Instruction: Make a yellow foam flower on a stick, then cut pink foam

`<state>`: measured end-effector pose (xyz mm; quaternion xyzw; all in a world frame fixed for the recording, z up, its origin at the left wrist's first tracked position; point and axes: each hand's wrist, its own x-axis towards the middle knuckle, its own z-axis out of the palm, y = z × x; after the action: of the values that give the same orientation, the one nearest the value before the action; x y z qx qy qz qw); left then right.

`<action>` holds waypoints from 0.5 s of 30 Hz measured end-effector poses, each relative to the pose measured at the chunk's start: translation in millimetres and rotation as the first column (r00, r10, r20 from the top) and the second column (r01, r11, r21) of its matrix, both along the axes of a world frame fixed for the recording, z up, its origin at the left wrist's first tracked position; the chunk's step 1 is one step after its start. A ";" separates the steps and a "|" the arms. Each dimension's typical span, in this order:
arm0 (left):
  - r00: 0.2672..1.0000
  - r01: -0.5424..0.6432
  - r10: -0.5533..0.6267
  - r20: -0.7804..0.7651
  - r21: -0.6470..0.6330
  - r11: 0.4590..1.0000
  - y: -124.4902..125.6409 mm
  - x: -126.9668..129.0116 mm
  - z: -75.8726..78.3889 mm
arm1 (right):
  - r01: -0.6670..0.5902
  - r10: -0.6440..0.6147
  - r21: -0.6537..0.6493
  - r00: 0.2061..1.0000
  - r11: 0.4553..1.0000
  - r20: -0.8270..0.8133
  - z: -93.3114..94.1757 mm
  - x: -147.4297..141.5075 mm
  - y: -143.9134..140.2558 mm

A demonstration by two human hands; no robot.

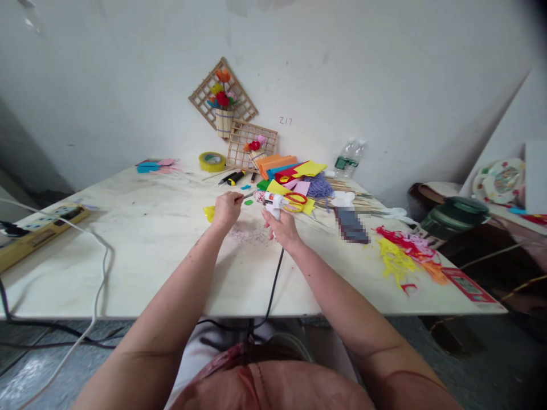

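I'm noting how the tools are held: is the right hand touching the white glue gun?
Touching. The head view shows the right hand closed around the lower part of the white glue gun.

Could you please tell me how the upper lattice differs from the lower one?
The upper lattice is turned into a diamond; the lower lattice is only slightly tilted. The upper lattice's stick bundle stands nearly upright, while the lower lattice's stick bundle leans. The upper lattice carries more flowers than the lower lattice. Both are square-meshed grids.
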<state>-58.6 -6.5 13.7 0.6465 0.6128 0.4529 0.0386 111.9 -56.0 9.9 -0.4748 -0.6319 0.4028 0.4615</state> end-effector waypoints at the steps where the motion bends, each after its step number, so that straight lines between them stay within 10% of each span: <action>1: 1.000 0.000 0.000 -0.005 0.001 1.000 0.2 -0.2 -0.1 | 0.001 -0.001 0.000 1.000 1.000 -0.001 -0.1 0.1 0.0; 15: 1.000 -0.021 0.021 -0.001 -0.008 1.000 -1.5 1.1 1.8 | 0.005 -0.005 -0.025 1.000 1.000 0.004 -3.1 -0.3 2.8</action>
<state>-57.5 -8.0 15.5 0.6401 0.6213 0.4505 0.0359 111.6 -53.2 6.8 -0.4829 -0.6268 0.4085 0.4552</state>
